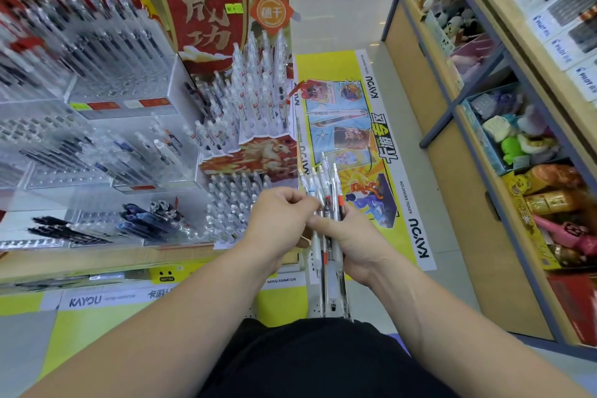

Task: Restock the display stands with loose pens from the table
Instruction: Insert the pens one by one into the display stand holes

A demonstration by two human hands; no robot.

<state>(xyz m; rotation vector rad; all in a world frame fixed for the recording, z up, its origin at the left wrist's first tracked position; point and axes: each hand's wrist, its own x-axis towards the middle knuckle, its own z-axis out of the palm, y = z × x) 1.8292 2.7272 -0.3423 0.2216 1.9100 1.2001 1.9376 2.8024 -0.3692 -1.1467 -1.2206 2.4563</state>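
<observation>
Pens (324, 182) sit bunched in the right hand (352, 245), fingers wrapped round them, just right of the horse-print display stand (258, 152), left hand (277, 220) pinching one out; next probably needs a free hole.

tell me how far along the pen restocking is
Seems midway. The white-pen stand looks well filled. The right hand grips a bundle of pens while the left hand pinches at one. Left: that bundle, plus empty holes in the clear stand.
</observation>
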